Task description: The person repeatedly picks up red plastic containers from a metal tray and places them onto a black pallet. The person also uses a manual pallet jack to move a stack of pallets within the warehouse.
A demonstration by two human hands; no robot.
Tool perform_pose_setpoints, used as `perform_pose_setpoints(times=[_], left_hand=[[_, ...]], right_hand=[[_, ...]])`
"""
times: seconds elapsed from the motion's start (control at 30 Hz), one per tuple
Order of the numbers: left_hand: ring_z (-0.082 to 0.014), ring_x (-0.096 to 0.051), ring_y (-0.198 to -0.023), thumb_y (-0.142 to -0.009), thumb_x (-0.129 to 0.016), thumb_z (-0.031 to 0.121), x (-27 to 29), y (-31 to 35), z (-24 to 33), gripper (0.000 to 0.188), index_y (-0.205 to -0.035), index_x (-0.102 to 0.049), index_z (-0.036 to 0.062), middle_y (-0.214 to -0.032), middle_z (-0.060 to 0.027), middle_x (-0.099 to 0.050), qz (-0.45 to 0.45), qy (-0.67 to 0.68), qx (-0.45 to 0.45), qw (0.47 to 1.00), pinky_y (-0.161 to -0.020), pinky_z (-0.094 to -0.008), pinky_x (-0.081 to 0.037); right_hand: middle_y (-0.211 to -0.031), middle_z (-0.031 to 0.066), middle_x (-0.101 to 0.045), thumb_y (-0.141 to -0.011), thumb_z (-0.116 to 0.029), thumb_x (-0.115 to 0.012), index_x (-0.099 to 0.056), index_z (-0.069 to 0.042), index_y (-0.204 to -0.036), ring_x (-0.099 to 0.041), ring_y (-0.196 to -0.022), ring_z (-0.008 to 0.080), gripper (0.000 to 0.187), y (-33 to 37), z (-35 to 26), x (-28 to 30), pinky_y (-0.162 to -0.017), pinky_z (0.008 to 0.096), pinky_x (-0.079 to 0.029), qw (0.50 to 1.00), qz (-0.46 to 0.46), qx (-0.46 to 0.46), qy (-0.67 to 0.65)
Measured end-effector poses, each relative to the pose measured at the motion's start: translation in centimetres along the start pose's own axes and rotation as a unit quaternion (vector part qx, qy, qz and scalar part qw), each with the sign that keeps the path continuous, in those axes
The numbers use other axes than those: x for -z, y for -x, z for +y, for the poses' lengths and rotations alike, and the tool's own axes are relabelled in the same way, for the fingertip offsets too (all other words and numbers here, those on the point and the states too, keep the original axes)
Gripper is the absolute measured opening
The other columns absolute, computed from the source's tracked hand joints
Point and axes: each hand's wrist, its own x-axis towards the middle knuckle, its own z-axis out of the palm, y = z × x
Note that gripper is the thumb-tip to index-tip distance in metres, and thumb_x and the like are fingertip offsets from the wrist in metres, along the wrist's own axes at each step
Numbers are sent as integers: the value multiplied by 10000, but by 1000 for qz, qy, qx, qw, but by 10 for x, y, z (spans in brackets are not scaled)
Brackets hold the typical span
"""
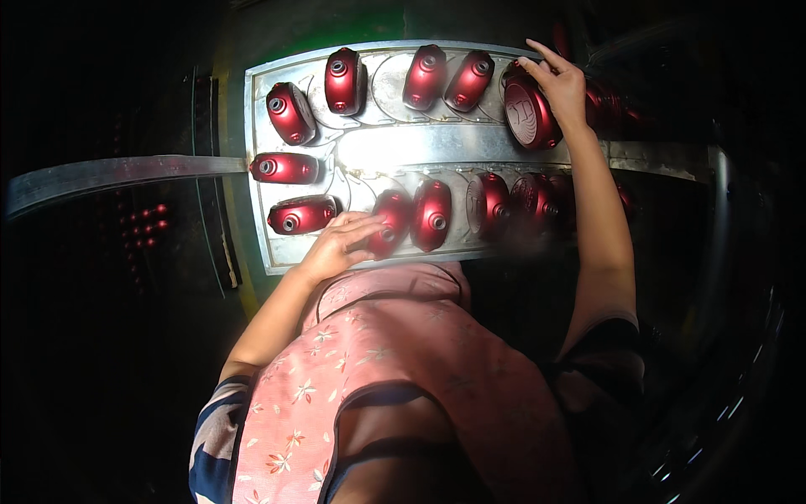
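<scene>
Head view: left hand [340,244] is laid w/ fingers spread, not closed, on a red metallic cap [388,220] in the near row of the metal tray [403,147]. Right hand [558,80] is curled loosely over a larger red cap [529,113] at the tray's far right; no firm grip is seen.

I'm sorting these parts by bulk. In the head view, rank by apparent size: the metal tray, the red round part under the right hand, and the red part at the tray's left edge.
1. Metal tray, by far the largest.
2. Red round part under the right hand.
3. Red part at the left edge, smallest, though the fisheye bend makes the last two unsure.
</scene>
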Motion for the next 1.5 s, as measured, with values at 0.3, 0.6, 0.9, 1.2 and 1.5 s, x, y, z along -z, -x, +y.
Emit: perform_pose_setpoints(times=[0.3, 0.6, 0.9, 1.2, 1.5], left_hand=[[-304, -486, -1284, -778, -695, 10, -20, -22, -37, 351, -1125, -669, 58, -1338, -80, -595, 48, 48, -81, 994, -1053, -392, -434], [-282, -498, -1270, -668, -855, 160, 2, -32, 19, 745, -1346, -554, 95, -1410, -145, -511, 43, 145, -95, 984, -1090, -375, -379], [-229, -450, -1278, -643, -866, 256, 26, -15, 91, 946, -1433, -396, 28, -1370, -115, -491, -152, 374, -60, 913, -1091, -364, -336], [-219, -559, -1142, -692, -789, 289, 75, -1, 80, 812, -1366, -459, -23, -1265, -127, -576, -50, 464, -63, 882, -974, -352, -446], [-217, -545, -1161, -709, -829, 232, 36, -46, 78, 774, -1349, -472, -17, -1261, -113, -568, -37, 447, 21, 894, -1015, -338, -416]], right_hand=[[-658, -89, -444, -855, 10, -695, -663, 5, -1201, -366, -532, -7, 348, 121, -156, 8, -466, 173, -289, 985, 137, -32, -100], [-620, -71, -469, -852, 59, -664, -659, 30, -1183, -350, -479, -11, 332, 233, -239, 3, -437, 181, -254, 979, 136, -64, -135], [-598, -61, -521, -881, -30, -663, -638, 3, -1221, -399, -456, -1, 342, 260, -246, -22, -415, 180, -284, 896, 6, -126, -426], [-1360, 126, -506, -801, -216, -787, -429, -27, -1414, -448, -1280, 215, 736, 241, -215, -60, -1084, 361, -346, 905, -222, -103, -347], [-1096, 115, -663, -796, -123, -748, -561, 15, -1224, -623, -1009, 175, 487, 266, -165, -45, -922, 334, -485, 926, -100, -170, -321]])
